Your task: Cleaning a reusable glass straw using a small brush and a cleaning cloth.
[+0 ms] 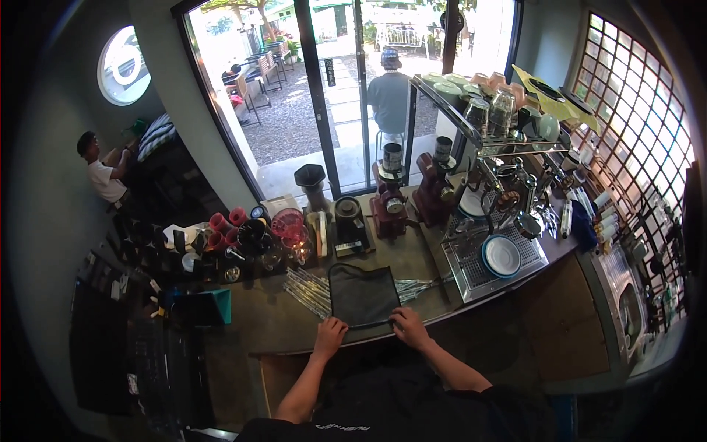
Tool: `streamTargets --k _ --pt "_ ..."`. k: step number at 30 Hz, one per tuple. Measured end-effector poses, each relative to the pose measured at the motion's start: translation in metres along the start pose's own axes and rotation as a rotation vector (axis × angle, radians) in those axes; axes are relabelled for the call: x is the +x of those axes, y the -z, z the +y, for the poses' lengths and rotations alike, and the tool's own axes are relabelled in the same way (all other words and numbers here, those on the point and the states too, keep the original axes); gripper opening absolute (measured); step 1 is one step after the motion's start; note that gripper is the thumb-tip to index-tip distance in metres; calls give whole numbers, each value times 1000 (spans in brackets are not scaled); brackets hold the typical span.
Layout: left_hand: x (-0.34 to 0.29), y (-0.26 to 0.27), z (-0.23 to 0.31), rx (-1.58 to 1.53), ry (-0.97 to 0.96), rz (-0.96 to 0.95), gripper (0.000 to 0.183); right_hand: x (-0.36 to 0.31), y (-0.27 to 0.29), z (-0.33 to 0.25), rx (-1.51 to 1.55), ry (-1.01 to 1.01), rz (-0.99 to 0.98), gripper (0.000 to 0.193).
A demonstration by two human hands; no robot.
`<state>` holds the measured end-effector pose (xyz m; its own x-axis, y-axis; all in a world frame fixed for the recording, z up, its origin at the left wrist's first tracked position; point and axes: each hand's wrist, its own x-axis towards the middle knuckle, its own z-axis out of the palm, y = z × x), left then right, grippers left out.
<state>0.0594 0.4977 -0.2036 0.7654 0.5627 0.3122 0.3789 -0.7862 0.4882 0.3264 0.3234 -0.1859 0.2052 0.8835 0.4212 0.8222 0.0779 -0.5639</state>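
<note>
Nearest, both hands rest on the near edge of a dark cloth (363,293) spread flat on the counter (272,320). Left hand (329,335) at its left corner, right hand (407,326) at its right, fingers curled onto the hem; whether they pinch it, cannot tell. Clear straws (309,291) lie beside and under the cloth. Beyond, a white plate (501,255) on the espresso machine's drip tray (479,276); two maroon grinders (388,202) farther back.
</note>
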Motion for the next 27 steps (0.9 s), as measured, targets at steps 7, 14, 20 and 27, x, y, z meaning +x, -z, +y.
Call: streamTargets --k 7,14,20,27 --pt "-6 4 9 -53 47 73 11 -1 -14 11 49 -5 75 17" --pt "-7 -5 8 -64 117 122 9 -4 -13 7 30 -56 78 19" --pt "-5 -9 -3 -126 139 122 10 3 -14 13 134 -152 85 18" --pt "-2 -11 -6 -200 204 129 12 -2 -17 14 133 -252 145 23"
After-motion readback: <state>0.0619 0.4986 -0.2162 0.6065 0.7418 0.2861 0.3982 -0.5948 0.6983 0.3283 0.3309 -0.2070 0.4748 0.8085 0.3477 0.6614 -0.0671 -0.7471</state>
